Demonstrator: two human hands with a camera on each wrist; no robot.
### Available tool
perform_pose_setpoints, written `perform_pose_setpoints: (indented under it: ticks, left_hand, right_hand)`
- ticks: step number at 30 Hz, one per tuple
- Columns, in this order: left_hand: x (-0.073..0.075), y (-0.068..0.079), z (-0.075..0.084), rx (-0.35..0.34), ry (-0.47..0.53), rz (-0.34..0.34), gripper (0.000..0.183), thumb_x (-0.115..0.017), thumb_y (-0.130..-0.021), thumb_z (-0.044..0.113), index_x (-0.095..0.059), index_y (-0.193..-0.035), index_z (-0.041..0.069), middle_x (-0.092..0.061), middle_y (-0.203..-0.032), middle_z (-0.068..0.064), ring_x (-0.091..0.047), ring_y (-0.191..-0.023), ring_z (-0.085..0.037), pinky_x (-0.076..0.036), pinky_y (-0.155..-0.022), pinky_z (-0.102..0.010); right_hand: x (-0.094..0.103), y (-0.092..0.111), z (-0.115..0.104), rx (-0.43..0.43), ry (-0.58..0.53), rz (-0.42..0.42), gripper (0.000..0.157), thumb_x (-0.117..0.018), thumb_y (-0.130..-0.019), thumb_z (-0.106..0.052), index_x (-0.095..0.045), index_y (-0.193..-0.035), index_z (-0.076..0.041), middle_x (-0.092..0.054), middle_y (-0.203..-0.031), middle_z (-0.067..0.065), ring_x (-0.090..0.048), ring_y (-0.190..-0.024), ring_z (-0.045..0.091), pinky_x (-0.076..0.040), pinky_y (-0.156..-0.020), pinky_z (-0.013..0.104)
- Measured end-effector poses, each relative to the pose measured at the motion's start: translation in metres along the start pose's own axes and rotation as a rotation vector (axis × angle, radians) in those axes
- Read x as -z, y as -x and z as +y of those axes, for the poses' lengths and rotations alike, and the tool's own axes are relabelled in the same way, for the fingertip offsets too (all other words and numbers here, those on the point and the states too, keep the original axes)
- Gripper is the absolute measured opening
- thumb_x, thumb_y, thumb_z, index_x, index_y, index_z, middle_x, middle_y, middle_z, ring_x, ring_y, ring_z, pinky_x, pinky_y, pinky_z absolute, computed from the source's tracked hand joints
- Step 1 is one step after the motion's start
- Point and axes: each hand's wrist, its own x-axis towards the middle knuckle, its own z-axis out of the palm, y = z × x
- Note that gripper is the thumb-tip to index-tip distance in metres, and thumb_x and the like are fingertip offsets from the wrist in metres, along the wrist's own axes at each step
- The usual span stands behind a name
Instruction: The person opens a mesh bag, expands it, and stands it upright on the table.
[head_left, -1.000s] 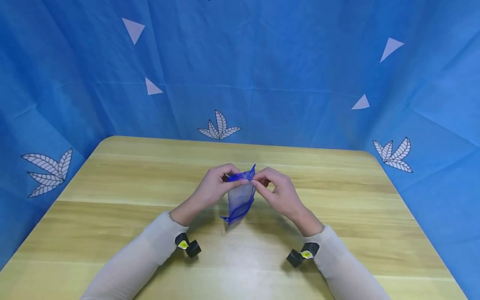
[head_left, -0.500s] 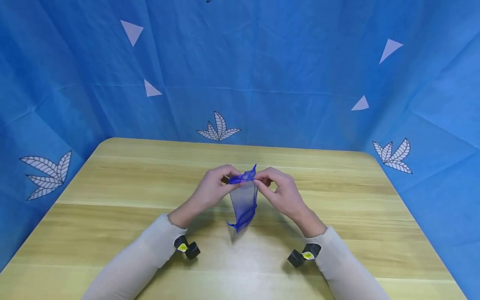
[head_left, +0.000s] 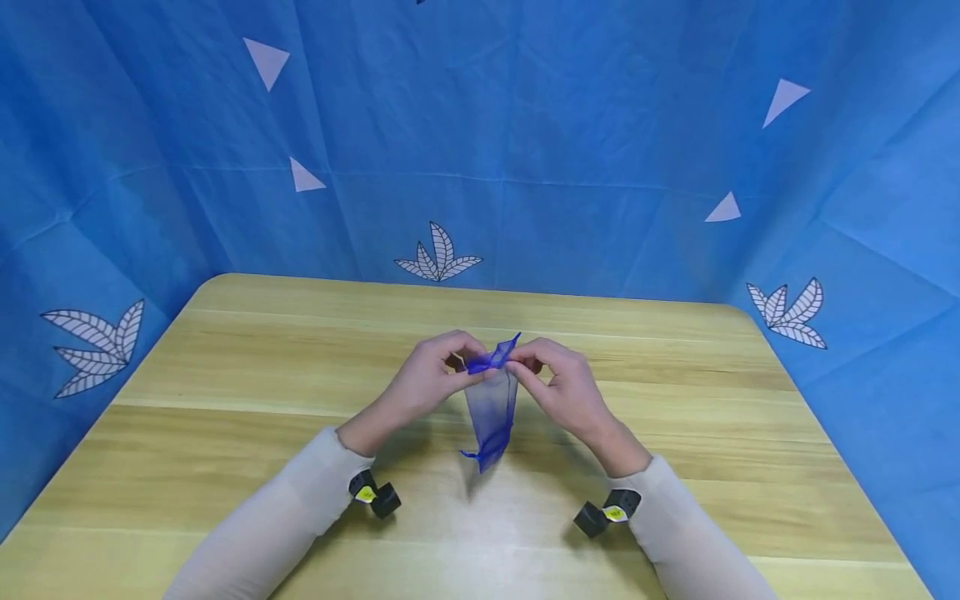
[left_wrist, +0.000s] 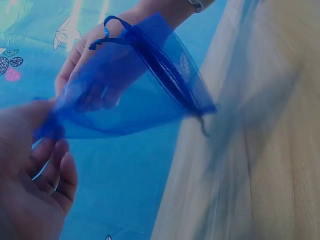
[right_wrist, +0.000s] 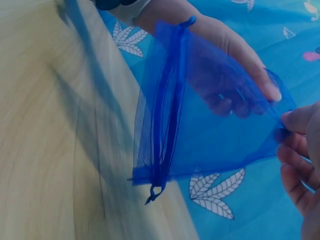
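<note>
A sheer blue drawstring organza bag point(head_left: 491, 408) hangs between the two hands above the table, its ribbon end lowest. My left hand point(head_left: 435, 367) pinches one side of the bag's upper end between thumb and fingers. Close beside it, my right hand point(head_left: 555, 379) pinches the other side. In the left wrist view the bag point(left_wrist: 125, 120) spreads out with ribbon loops at its sides, and the far hand shows through the mesh. From the right wrist, the bag's ribbon channel point(right_wrist: 167, 110) runs across near its open-looking edge. I see nothing inside the bag.
A light wood-grain table point(head_left: 262, 350) lies under both hands. Behind and at the sides hangs a blue curtain point(head_left: 585, 125) printed with leaves and triangles. Each wrist wears a small black camera, the left camera point(head_left: 386, 500) and the right camera point(head_left: 591, 519).
The hanging lower end of the bag has swung a little to the right and toward me. Both hands stay at nearly the same spot, still pinching the upper end.
</note>
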Motion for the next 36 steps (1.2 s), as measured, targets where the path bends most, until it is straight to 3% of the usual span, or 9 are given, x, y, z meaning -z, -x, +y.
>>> perform_pose_setpoints:
  ticks: [9, 15, 23, 29, 36]
  left_hand:
    - [0.0047, -0.0009, -0.003, 0.01, 0.086, -0.076, 0.028, -0.077, -0.087, 0.023, -0.066, -0.109, 0.01, -0.065, -0.091, 0.001, -0.06, -0.084, -0.016, -0.053, -0.075, -0.033]
    - [0.0072, -0.0002, -0.0023, 0.042, 0.155, -0.117, 0.026, -0.072, -0.091, 0.019, -0.065, -0.113, 0.01, -0.065, -0.096, -0.001, -0.059, -0.088, -0.019, -0.052, -0.075, -0.035]
    - [0.0067, 0.0001, -0.0046, 0.05, 0.197, -0.114, 0.024, -0.06, -0.099, 0.029, -0.064, -0.114, 0.01, -0.066, -0.102, -0.002, -0.061, -0.089, -0.021, -0.051, -0.078, -0.053]
    - [0.0039, -0.0007, -0.0055, 0.079, 0.175, -0.116, 0.028, -0.06, -0.099, 0.034, -0.065, -0.115, 0.012, -0.067, -0.105, 0.001, -0.063, -0.09, -0.018, -0.053, -0.079, -0.049]
    - [0.0017, 0.0001, -0.0034, 0.094, 0.104, -0.147, 0.027, -0.061, -0.098, 0.033, -0.067, -0.115, 0.014, -0.067, -0.103, 0.003, -0.061, -0.094, -0.015, -0.052, -0.079, -0.035]
  right_hand:
    - [0.0029, -0.0011, 0.0035, -0.006, 0.0, 0.012, 0.015, -0.071, -0.086, 0.004, -0.069, -0.095, -0.008, -0.066, -0.085, -0.002, -0.054, -0.073, 0.011, -0.045, -0.062, 0.025]
    - [0.0037, -0.0004, 0.002, -0.016, -0.015, 0.015, 0.016, -0.07, -0.087, 0.004, -0.07, -0.096, -0.009, -0.066, -0.084, -0.001, -0.055, -0.073, 0.012, -0.046, -0.062, 0.028]
    - [0.0023, 0.0006, 0.0015, -0.015, -0.042, 0.024, 0.021, -0.072, -0.084, 0.006, -0.071, -0.097, -0.01, -0.068, -0.086, 0.002, -0.055, -0.073, 0.013, -0.046, -0.063, 0.029]
    - [0.0004, 0.0015, 0.0019, -0.02, -0.054, 0.019, 0.016, -0.071, -0.086, 0.003, -0.071, -0.097, -0.008, -0.068, -0.086, 0.007, -0.057, -0.074, 0.013, -0.047, -0.065, 0.025]
    - [-0.0057, 0.0016, 0.0003, 0.016, -0.056, 0.021, 0.019, -0.072, -0.083, 0.008, -0.071, -0.097, -0.005, -0.069, -0.086, 0.007, -0.059, -0.074, 0.015, -0.049, -0.064, 0.027]
